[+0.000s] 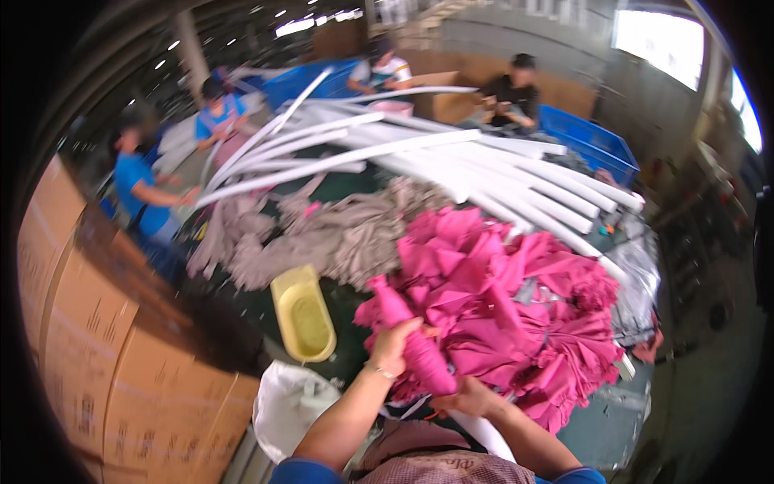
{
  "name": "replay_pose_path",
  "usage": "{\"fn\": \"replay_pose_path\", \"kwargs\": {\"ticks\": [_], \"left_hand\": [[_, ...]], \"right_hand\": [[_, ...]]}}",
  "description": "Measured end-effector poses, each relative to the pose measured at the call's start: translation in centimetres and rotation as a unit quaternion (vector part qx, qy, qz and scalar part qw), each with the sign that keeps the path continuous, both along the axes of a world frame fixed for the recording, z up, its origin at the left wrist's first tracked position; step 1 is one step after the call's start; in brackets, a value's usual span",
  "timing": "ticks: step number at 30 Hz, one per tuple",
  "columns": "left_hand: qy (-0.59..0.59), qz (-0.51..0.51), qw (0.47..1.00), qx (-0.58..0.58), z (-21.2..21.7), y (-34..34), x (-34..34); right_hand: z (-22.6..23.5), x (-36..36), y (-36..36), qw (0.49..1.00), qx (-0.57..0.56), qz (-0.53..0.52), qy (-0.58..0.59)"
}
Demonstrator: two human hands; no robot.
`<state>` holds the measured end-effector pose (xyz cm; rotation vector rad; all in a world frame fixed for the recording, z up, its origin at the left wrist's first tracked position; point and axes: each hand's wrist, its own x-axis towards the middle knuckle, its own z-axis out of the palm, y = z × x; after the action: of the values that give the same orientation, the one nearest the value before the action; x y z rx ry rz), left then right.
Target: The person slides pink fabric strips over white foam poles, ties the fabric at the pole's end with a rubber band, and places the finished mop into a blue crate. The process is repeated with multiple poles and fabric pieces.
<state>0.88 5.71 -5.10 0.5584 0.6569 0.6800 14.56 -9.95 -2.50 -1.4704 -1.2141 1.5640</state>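
In front of my body, a bright pink fabric sleeve (425, 360) is bunched in tight folds into a long roll, slanting from upper left to lower right. My left hand (393, 347) is wrapped around its left side at mid-length. At the roll's lower end, my right hand (466, 398) is closed on it. A white foam tube (486, 436) shows just below my right hand; whether it runs inside the pink roll is hidden. Beside the roll on the right lies a large heap of pink fabric (516, 298), crumpled and spilling toward the table edge.
A yellow basin (306, 319) and a white bag (290, 407) are at left. Grey-brown fabric (322, 238) and many long white foam tubes (500, 177) lie beyond. Cardboard boxes (121, 355) line the left. A blue bin (592, 141) and several people stand across the table.
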Motion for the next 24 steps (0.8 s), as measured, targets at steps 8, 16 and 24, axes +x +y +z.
{"fn": "replay_pose_path", "kwargs": {"ticks": [8, 16, 24], "left_hand": [[-0.015, 0.048, 0.999, -0.014, 1.8, -0.6, 1.3], [-0.006, 0.06, 0.997, 0.053, 3.4, -1.3, 1.5], [-0.071, -0.01, 0.971, 0.228, 8.7, -6.9, 1.1]], "right_hand": [[0.1, -0.1, 0.7, 1.0, -0.018, -0.001, 0.003], [0.3, 1.7, -3.1, 0.993, 0.003, -0.036, 0.109], [4.4, -2.5, 0.6, 0.938, 0.285, -0.195, 0.003]]}}
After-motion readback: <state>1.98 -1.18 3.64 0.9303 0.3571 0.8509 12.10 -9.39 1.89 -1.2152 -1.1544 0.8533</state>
